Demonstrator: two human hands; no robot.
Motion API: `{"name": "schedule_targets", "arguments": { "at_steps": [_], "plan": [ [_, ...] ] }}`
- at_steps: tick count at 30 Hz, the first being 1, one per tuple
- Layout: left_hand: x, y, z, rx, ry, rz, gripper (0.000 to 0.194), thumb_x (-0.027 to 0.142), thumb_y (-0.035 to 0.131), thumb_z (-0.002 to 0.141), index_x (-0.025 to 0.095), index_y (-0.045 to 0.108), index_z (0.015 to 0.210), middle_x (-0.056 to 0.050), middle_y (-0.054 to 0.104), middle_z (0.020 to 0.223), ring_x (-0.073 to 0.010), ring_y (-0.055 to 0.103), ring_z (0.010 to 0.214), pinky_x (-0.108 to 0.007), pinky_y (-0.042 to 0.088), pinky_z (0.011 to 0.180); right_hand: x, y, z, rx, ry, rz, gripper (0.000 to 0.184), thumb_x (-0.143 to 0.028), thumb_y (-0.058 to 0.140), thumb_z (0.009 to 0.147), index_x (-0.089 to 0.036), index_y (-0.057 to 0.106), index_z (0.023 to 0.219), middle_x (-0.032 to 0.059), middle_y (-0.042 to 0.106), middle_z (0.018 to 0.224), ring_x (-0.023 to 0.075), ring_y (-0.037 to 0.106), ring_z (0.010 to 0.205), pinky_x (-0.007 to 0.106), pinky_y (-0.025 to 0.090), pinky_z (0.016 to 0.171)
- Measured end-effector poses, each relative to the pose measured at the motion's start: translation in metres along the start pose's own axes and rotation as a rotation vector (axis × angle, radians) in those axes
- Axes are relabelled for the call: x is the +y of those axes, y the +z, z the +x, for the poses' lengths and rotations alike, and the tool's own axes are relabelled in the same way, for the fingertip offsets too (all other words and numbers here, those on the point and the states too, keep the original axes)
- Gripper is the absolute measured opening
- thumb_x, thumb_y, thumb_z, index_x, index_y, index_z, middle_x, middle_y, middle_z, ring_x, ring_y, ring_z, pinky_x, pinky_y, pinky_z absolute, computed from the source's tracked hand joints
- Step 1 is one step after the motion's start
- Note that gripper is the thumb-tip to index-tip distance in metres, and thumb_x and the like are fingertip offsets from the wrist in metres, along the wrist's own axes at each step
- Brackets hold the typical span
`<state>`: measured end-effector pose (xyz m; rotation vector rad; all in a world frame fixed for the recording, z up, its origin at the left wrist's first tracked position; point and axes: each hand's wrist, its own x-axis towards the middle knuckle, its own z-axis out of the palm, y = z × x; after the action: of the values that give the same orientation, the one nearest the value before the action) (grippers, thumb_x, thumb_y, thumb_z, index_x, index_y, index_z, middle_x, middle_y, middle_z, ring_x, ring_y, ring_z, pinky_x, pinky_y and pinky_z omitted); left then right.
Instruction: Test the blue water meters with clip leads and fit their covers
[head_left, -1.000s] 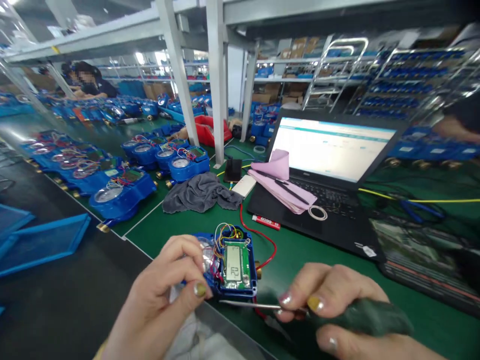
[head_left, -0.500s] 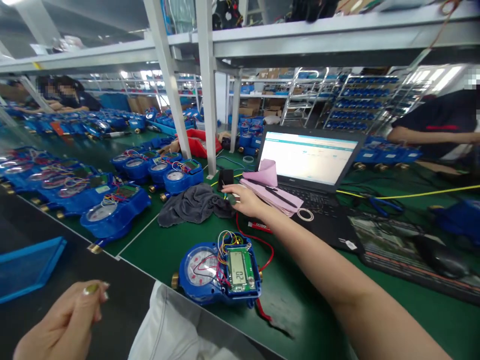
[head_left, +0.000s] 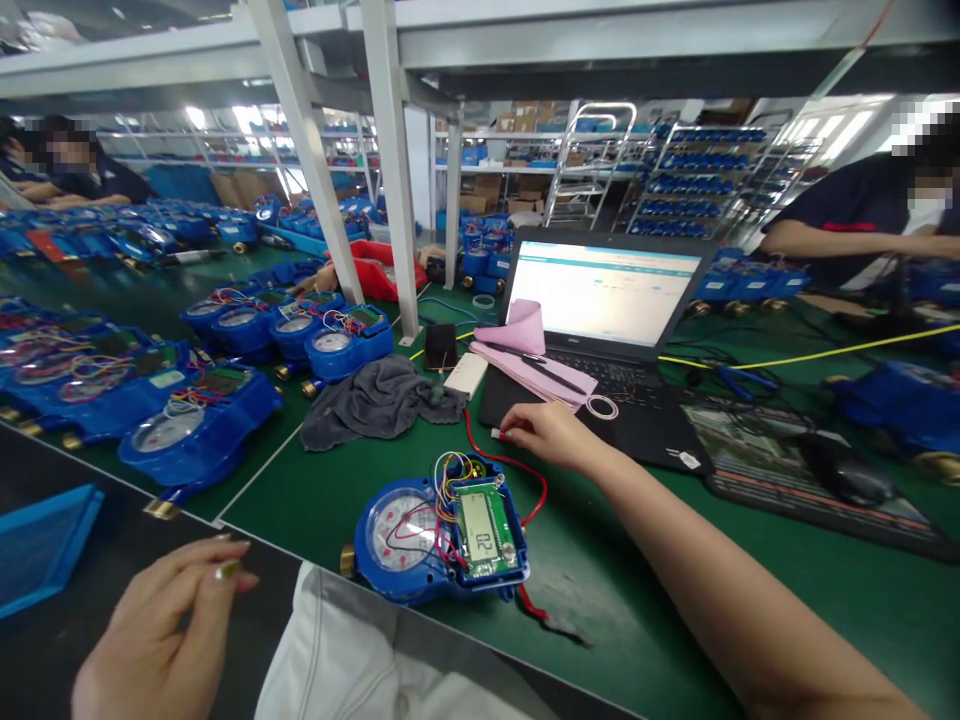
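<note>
My right hand [head_left: 551, 438] pinches a slim red item with a white tip [head_left: 498, 433] at the laptop's front edge; the fingers cover most of it. My left hand [head_left: 169, 625] hovers over the dark area at the table's front, fingers bunched against the thumb and nothing visible in them. Between the hands lies a blue water meter [head_left: 401, 545] with its electronics housing uncovered. Its circuit board has a lit display [head_left: 478, 527] reading what looks like 20, and thin coloured wires loop beside it. A red cable [head_left: 536, 475] runs behind the meter.
A grey cloth [head_left: 379, 400], a white flat box [head_left: 466, 375] and a pink cloth-like piece [head_left: 536, 365] lie behind the meter. The open laptop [head_left: 611, 300] and a mouse [head_left: 844, 468] stand right. Several blue meters [head_left: 195, 430] line the left. A shelf post [head_left: 390, 170] rises centrally. Co-workers sit further back.
My right hand has moved from the spot by the grey cloth toward me and onto the red item. The white box now shows where it was. My left hand has shifted slightly right.
</note>
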<state>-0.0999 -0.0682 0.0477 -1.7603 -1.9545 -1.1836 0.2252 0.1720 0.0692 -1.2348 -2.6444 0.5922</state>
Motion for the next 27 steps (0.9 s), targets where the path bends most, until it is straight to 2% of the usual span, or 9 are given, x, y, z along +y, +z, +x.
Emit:
{"name": "schedule_targets", "arguments": {
  "at_steps": [2, 4, 8, 11, 14, 18, 22, 24, 27],
  "plan": [
    [0.027, 0.003, 0.013, -0.001, -0.1, 0.023, 0.018, 0.037, 0.056, 0.086, 0.036, 0.064, 0.102, 0.002, 0.063, 0.105, -0.0354, 0.06, 0.095, -0.053, 0.046, 0.085, -0.006, -0.008, -0.01, -0.042, 0.024, -0.025, 0.016, -0.01, 0.055, 0.086, -0.013, 0.067, 0.096, 0.0057, 0.068, 0.081, 0.0145, 0.06, 0.071, 0.025, 0.04, 0.064],
    [0.05, 0.004, 0.023, -0.018, -0.033, 0.025, 0.03, 0.038, 0.058, 0.085, 0.032, 0.061, 0.115, -0.002, 0.063, 0.112, -0.0351, 0.059, 0.101, -0.053, 0.044, 0.093, -0.011, -0.02, -0.023, -0.124, 0.04, -0.043, 0.013, -0.013, 0.056, 0.086, -0.013, 0.069, 0.089, 0.0061, 0.068, 0.076, 0.0156, 0.059, 0.067, 0.025, 0.036, 0.059],
    [0.077, 0.003, 0.031, -0.063, 0.141, -0.019, 0.013, 0.029, 0.056, 0.087, 0.027, 0.067, 0.092, -0.004, 0.064, 0.109, -0.0322, 0.059, 0.105, -0.052, 0.042, 0.098, -0.026, -0.034, -0.06, -0.424, -0.014, -0.026, 0.017, -0.029, 0.069, 0.08, -0.017, 0.069, 0.067, 0.0011, 0.064, 0.058, 0.0147, 0.056, 0.053, 0.024, 0.031, 0.049],
    [0.087, 0.005, 0.032, -0.013, 0.16, -0.026, 0.013, 0.022, 0.057, 0.088, 0.025, 0.064, 0.079, -0.002, 0.065, 0.1, -0.0292, 0.06, 0.103, -0.049, 0.043, 0.097, -0.046, -0.018, -0.089, -0.52, -0.062, -0.117, 0.026, -0.042, 0.078, 0.071, -0.018, 0.071, 0.068, 0.0043, 0.064, 0.059, 0.0209, 0.06, 0.058, 0.026, 0.029, 0.048],
    [0.1, 0.01, 0.037, -0.028, 0.145, 0.0, 0.017, 0.022, 0.057, 0.09, 0.02, 0.063, 0.106, -0.008, 0.064, 0.109, -0.0288, 0.059, 0.105, -0.047, 0.043, 0.098, -0.061, 0.006, -0.105, -0.53, -0.04, -0.199, 0.029, -0.035, 0.087, 0.058, -0.014, 0.071, 0.071, 0.0092, 0.064, 0.062, 0.0264, 0.062, 0.061, 0.027, 0.031, 0.05],
    [0.119, 0.018, 0.046, -0.169, 0.245, -0.049, 0.031, 0.029, 0.055, 0.092, 0.017, 0.056, 0.121, -0.012, 0.056, 0.125, -0.0305, 0.052, 0.117, -0.045, 0.039, 0.103, -0.046, 0.006, -0.097, -0.488, -0.062, -0.08, 0.008, -0.009, 0.072, 0.064, -0.015, 0.067, 0.066, 0.0034, 0.058, 0.057, 0.0183, 0.056, 0.056, 0.026, 0.031, 0.051],
    [0.134, 0.031, 0.042, -0.323, 0.294, -0.027, 0.06, 0.054, 0.052, 0.091, 0.013, 0.045, 0.134, -0.018, 0.043, 0.138, -0.0369, 0.041, 0.127, -0.057, 0.035, 0.105, 0.0, -0.026, -0.08, -0.409, -0.062, 0.13, 0.011, -0.026, 0.064, 0.075, -0.016, 0.066, 0.08, -0.0011, 0.056, 0.061, 0.0129, 0.052, 0.056, 0.023, 0.038, 0.052],
    [0.138, 0.04, 0.036, -0.382, 0.3, 0.002, 0.066, 0.059, 0.049, 0.091, 0.012, 0.041, 0.137, -0.02, 0.041, 0.14, -0.0376, 0.04, 0.128, -0.061, 0.035, 0.104, 0.015, -0.035, -0.077, -0.263, -0.042, 0.406, 0.027, -0.041, 0.062, 0.08, -0.015, 0.063, 0.089, 0.0004, 0.059, 0.067, 0.0131, 0.056, 0.06, 0.024, 0.044, 0.055],
    [0.138, 0.051, 0.026, -0.389, 0.325, 0.022, 0.067, 0.056, 0.047, 0.092, 0.008, 0.038, 0.138, -0.02, 0.047, 0.137, -0.0362, 0.042, 0.127, -0.061, 0.034, 0.105, 0.013, -0.033, -0.077, 0.076, -0.009, 0.999, 0.037, -0.047, 0.076, 0.071, -0.015, 0.062, 0.084, 0.0023, 0.063, 0.07, 0.0116, 0.058, 0.058, 0.021, 0.047, 0.05]
  ]
}}
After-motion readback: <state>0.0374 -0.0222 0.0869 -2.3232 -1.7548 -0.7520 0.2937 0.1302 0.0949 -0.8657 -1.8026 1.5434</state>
